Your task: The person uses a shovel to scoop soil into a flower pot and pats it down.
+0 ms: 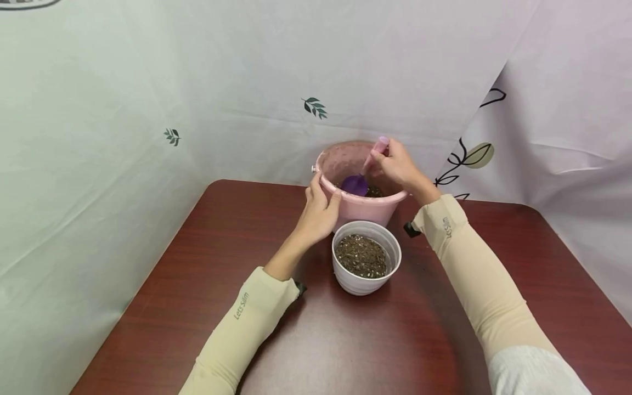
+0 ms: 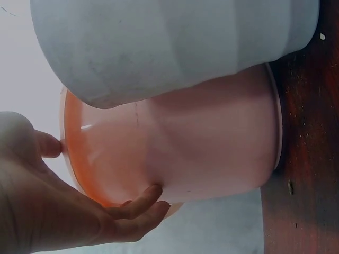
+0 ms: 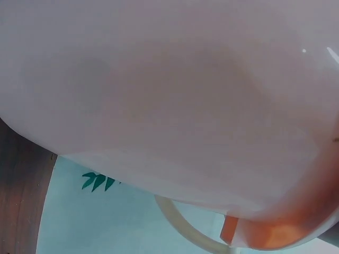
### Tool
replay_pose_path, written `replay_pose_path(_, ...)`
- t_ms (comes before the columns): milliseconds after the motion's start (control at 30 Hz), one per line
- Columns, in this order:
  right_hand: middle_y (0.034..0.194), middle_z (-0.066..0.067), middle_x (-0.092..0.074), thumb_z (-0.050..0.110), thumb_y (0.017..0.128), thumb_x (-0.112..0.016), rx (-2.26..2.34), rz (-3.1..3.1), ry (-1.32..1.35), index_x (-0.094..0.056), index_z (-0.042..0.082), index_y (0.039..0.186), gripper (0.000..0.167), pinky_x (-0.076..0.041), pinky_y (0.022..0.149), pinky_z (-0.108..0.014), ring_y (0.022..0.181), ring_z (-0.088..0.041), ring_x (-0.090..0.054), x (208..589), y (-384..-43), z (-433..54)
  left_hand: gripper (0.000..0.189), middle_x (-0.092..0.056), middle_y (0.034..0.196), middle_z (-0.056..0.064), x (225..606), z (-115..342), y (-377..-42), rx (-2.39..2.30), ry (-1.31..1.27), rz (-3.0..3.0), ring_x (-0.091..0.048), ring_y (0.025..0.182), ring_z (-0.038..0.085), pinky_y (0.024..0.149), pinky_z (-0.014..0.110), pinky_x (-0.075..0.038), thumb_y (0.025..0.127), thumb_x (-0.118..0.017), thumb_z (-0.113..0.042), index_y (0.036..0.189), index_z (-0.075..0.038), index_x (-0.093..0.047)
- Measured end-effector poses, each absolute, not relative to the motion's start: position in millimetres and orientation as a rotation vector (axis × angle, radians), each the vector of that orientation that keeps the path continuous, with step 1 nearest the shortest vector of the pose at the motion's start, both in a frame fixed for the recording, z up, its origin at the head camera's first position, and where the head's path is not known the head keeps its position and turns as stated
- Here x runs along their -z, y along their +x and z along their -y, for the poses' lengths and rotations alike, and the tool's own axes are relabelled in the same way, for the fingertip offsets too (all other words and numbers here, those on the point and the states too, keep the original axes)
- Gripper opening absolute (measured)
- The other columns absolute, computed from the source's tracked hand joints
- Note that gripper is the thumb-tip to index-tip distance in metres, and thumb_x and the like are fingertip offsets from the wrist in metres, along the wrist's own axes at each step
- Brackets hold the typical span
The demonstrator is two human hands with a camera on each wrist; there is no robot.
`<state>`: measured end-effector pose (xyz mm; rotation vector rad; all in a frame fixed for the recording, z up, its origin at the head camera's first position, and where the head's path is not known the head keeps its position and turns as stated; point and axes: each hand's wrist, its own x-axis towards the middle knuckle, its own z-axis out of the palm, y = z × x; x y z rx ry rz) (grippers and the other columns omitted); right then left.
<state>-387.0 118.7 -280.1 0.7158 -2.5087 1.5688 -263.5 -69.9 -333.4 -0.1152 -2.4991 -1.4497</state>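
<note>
Scoop: centre-right of frame, probably light, stiff; my right hand grips its handle.
Bucket: likely flexes; my left fingers cup its rim.

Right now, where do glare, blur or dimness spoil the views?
Head: glare whitens the wood-grain tabletop near the white flowerpot; left wrist: the pink bucket looks orange toward the left, the tabletop dim; right wrist: the bucket looks soft, almost featureless, with tiny highlights at upper right.
</note>
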Motion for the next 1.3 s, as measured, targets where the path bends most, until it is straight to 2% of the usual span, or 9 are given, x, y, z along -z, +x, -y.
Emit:
replay_pose_path(133, 0.088, -0.018, -0.068, 0.01, 0.103, -0.051, -1.486, 2.556, 0.662, -0.057, -0.002, 0.093, 0.017, -0.054, 0.069, -0.029, 0.078, -0.022, -0.066, 278.1, -387.2, -120.1, 0.069, -0.022, 0.152, 0.027, 330.7, 70.1, -262.1, 1.381, -0.097, 2.564, -0.041, 0.134, 0.043, 0.108, 0.054, -0.035, 0.105, -0.04, -0.039, 0.158, -0.013, -0.004)
replay_pose_path(300, 0.085, -0.021, -0.072, 0.012, 0.104, -0.048, -1.54, 2.581, 0.677, -0.058, -0.004, 0.091, 0.022, -0.057, 0.07, -0.039, 0.075, -0.031, -0.071, 276.0, -386.6, -120.0, 0.069, -0.021, 0.152, 0.026, 327.8, 70.6, -259.8, 1.319, -0.063, 2.606, -0.039, 0.135, 0.042, 0.104, 0.058, -0.037, 0.105, -0.039, -0.042, 0.158, -0.015, -0.005)
replay_pose_path(467, 0.087, -0.022, -0.071, 0.014, 0.104, -0.049, -1.532, 2.586, 0.65, -0.059, -0.004, 0.093, 0.022, -0.057, 0.071, -0.044, 0.068, -0.025, -0.07, 276.8, -385.6, -121.0, 0.069, -0.021, 0.153, 0.026, 329.2, 70.3, -260.3, 1.289, -0.051, 2.632, -0.039, 0.135, 0.043, 0.102, 0.06, -0.038, 0.105, -0.038, -0.044, 0.158, -0.017, -0.004)
replay_pose_path(600, 0.085, -0.018, -0.068, 0.015, 0.103, -0.051, -1.509, 2.585, 0.627, -0.057, -0.002, 0.093, 0.021, -0.057, 0.067, -0.038, 0.065, -0.019, -0.067, 278.3, -385.5, -122.3, 0.069, -0.022, 0.153, 0.026, 330.7, 70.3, -260.6, 1.279, -0.045, 2.64, -0.04, 0.134, 0.043, 0.102, 0.061, -0.037, 0.105, -0.038, -0.044, 0.159, -0.017, -0.004)
replay_pose_path(700, 0.08, -0.016, -0.069, 0.014, 0.103, -0.051, -1.6, 2.553, 0.643, -0.056, -0.003, 0.09, 0.022, -0.057, 0.061, -0.034, 0.065, -0.026, -0.069, 278.5, -385.6, -122.2, 0.07, -0.022, 0.153, 0.025, 331.5, 70.5, -260.9, 1.276, -0.044, 2.645, -0.041, 0.133, 0.043, 0.102, 0.062, -0.037, 0.105, -0.038, -0.045, 0.159, -0.018, -0.003)
replay_pose_path(833, 0.074, -0.02, -0.071, 0.012, 0.104, -0.049, -1.782, 2.498, 0.709, -0.053, -0.006, 0.087, 0.025, -0.057, 0.057, -0.036, 0.064, -0.035, -0.07, 277.8, -386.1, -120.7, 0.07, -0.022, 0.153, 0.024, 331.8, 71.1, -261.4, 1.282, -0.041, 2.644, -0.041, 0.133, 0.044, 0.101, 0.064, -0.036, 0.105, -0.037, -0.045, 0.159, -0.019, -0.002)
replay_pose_path(1300, 0.064, -0.014, -0.068, 0.012, 0.104, -0.049, -2.081, 2.296, 0.638, -0.044, 0.001, 0.09, 0.019, -0.055, 0.049, -0.036, 0.05, -0.024, -0.067, 275.4, -384.5, -118.7, 0.07, -0.023, 0.152, 0.024, 332.7, 72.9, -262.1, 1.266, -0.036, 2.64, -0.043, 0.131, 0.045, 0.099, 0.065, -0.036, 0.104, -0.038, -0.047, 0.158, -0.019, -0.004)
